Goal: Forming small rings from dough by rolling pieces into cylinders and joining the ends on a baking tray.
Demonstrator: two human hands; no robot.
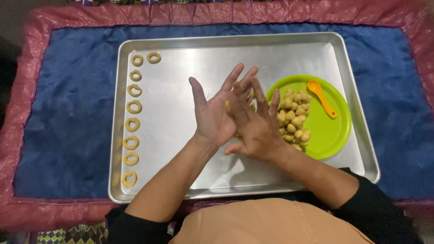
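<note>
Head view looks straight down on two bare hands pressed flat together, palm against palm, above a large metal baking tray (172, 113). A sliver of pale dough (227, 106) shows in the seam between the palms, so the piece appears to be sandwiched there, most likely for rolling; most of it is hidden and its shape cannot be told. The left hand (216, 110) lies underneath, palm up, its fingers straight, close together and angled away from the body, with the thumb splayed out to the side. The right hand (255, 122) lies across it, palm down, its fingers spread a little and reaching past the left fingertips; neither hand curls to grip, they only press. Both forearms come up from the near edge in dark sleeves pushed back and meet in a shallow V. Just beyond the right fingertips, touching distance away, a heap of small dough balls (294, 118) sits on a green plate (332, 133), seemingly kept there for easy reach. An orange spoon (322, 97) lies on the same plate, farther out from the fingers. Well apart from the left thumb, a column of dough rings (133, 124) runs down the tray's far-left side with one more beside the top ring, evenly spaced and not touching. A blue cloth with a pink border (58, 113) lies under the tray.
</note>
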